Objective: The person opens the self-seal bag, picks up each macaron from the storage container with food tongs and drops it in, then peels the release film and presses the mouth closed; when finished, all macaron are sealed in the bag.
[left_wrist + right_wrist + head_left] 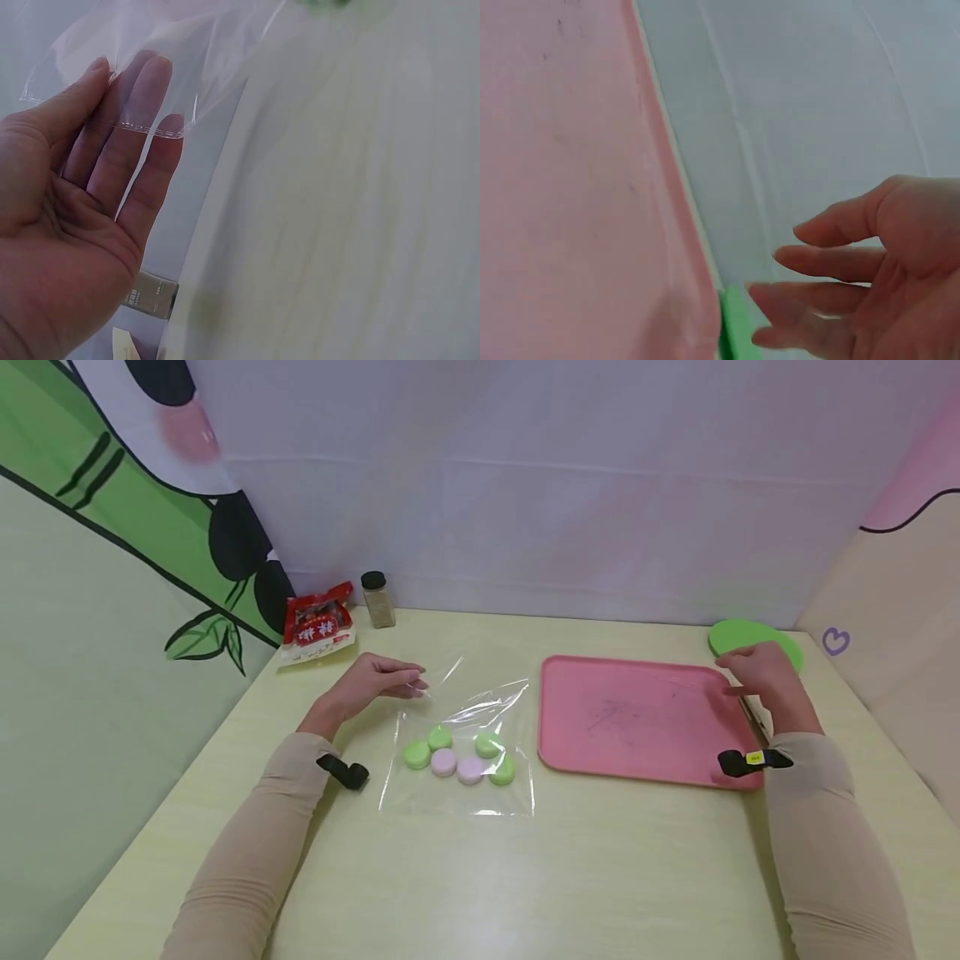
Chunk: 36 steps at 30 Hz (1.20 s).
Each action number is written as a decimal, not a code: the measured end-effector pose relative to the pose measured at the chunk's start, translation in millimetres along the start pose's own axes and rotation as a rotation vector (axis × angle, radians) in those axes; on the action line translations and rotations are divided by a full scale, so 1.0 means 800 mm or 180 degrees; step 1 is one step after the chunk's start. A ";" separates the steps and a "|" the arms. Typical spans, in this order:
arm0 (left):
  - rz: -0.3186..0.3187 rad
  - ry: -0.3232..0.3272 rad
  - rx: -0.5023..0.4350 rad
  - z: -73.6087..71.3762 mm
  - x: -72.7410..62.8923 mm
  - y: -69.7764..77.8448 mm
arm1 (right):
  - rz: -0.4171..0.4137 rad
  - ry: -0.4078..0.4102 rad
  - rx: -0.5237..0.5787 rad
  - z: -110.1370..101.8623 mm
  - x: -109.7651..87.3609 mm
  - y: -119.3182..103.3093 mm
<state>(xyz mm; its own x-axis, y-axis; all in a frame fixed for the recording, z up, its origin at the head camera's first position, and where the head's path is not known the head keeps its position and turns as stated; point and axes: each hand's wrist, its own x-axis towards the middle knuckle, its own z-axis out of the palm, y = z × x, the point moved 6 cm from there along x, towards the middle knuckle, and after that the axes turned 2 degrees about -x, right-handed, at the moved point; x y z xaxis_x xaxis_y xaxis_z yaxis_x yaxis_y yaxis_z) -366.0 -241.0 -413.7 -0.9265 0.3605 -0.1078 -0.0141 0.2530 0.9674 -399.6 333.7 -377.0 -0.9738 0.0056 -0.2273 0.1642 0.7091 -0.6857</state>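
Observation:
My left hand (378, 678) pinches the open top edge of a clear plastic bag (517, 797) between thumb and fingers. The bag lies at the centre-left of the table, its top lifted towards the hand. In the left wrist view, the fingers show through the film (214, 52). Several green macarons (417, 755) and two pale purple macarons (444, 762) show through the bag's lower part. My right hand (768, 681) hovers over the right end of a pink tray (637, 718), holding nothing, its fingers spread apart and loosely bent.
A flat green round thing (750, 635) lies behind the tray, beside the right hand. At the back left are a red snack packet (318, 622) and a spice jar (378, 602) with a black lid. A printed cloth (555, 527) hangs behind the table.

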 end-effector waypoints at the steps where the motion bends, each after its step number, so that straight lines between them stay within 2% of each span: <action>1: 0.0018 -0.0006 0.0012 0.000 0.000 0.001 | -0.0026 0.0088 -0.0098 -0.003 -0.001 -0.004; 3: 0.0050 -0.0008 0.0030 0.000 -0.001 0.003 | -0.0064 0.0271 -0.0244 -0.009 -0.005 -0.014; 6: 0.0082 -0.0024 0.0033 0.001 -0.001 0.006 | -0.0199 0.0506 -0.0181 -0.010 -0.010 -0.040; 7: 0.0086 -0.0025 0.0025 0.001 0.000 0.006 | -0.0278 0.0527 -0.0070 -0.007 -0.009 -0.051; 9: 0.0084 -0.0013 -0.0005 0.002 0.001 0.006 | -0.0526 0.0460 0.0406 0.007 -0.008 -0.076; 11: 0.0079 -0.0012 -0.0034 0.003 0.002 0.005 | -0.0784 0.0192 0.1121 0.031 -0.004 -0.105; 13: 0.0076 -0.0005 -0.0046 0.004 0.002 0.006 | -0.0927 -0.0289 0.2111 0.065 0.002 -0.133; 15: 0.0066 0.0008 -0.0039 0.004 0.002 0.007 | -0.0883 -0.0836 0.2994 0.104 0.010 -0.159; 17: 0.0050 0.0025 -0.0032 0.004 0.003 0.007 | -0.0757 -0.1225 0.3363 0.143 0.018 -0.179; 18: 0.0043 0.0037 -0.0023 0.004 0.003 0.008 | -0.0717 -0.1317 0.3302 0.160 0.022 -0.187; 19: 0.0038 0.0045 -0.0017 0.004 0.003 0.008 | -0.0726 -0.1351 0.3065 0.175 0.025 -0.193; 22: 0.0030 0.0062 -0.0016 0.006 0.005 0.008 | -0.0835 -0.1208 0.2000 0.209 0.035 -0.204; 24: 0.0034 0.0068 -0.0010 0.009 0.009 0.008 | -0.0856 -0.1197 0.1643 0.226 0.040 -0.208; 26: 0.0035 0.0091 -0.0010 0.011 0.012 0.009 | -0.0860 -0.1278 0.1752 0.239 0.042 -0.214; 28: 0.0036 0.0125 0.0009 0.011 0.015 0.008 | -0.0809 -0.1308 0.2050 0.246 0.044 -0.217; 31: 0.0051 0.0208 0.0003 0.011 0.020 0.010 | -0.0790 -0.1210 0.2435 0.245 0.048 -0.220; 33: 0.0070 0.0232 -0.0070 0.011 0.023 0.011 | -0.0786 -0.1111 0.2483 0.241 0.051 -0.220; 36: 0.0147 0.0238 -0.0229 0.013 0.027 0.013 | -0.0780 -0.1120 0.2491 0.238 0.056 -0.221</action>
<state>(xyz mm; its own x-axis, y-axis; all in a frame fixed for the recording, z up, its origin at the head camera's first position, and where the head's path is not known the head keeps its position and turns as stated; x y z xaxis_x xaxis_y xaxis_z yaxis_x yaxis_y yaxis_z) -382.3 -221.0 -408.7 -0.9522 0.3017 -0.0478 0.0050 0.1717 0.9851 -442.2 74.4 -397.6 -0.9121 -0.3911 -0.1231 0.1435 -0.0233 -0.9894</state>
